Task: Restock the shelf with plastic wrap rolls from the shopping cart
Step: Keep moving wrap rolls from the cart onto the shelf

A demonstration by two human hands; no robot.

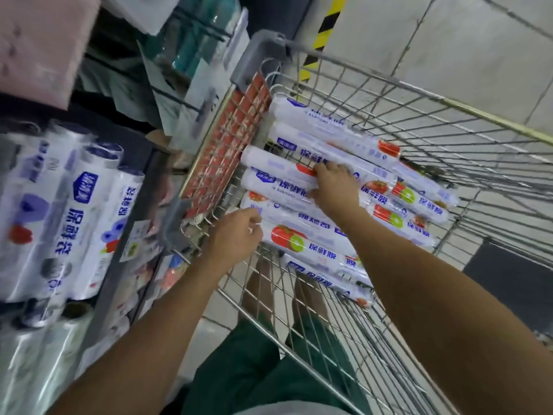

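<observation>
Several white plastic wrap rolls [302, 238] with blue print and fruit pictures lie stacked in the wire shopping cart [449, 121]. My right hand [335, 187] reaches into the cart, its fingers curled over a roll [278, 182] in the middle of the pile. My left hand [236, 235] is lower and to the left, fingertips curled at the end of another roll [299, 214] near the cart's handle end. On the left, the shelf [131, 235] holds upright rolls [89, 214] in similar white and blue wrapping.
The cart's grey handle [260, 52] and red child-seat flap [227, 142] stand between the shelf and the rolls. Hanging goods fill the shelving at upper left. Grey tiled floor and a yellow-black striped post [323, 31] lie behind the cart. My green trousers show below.
</observation>
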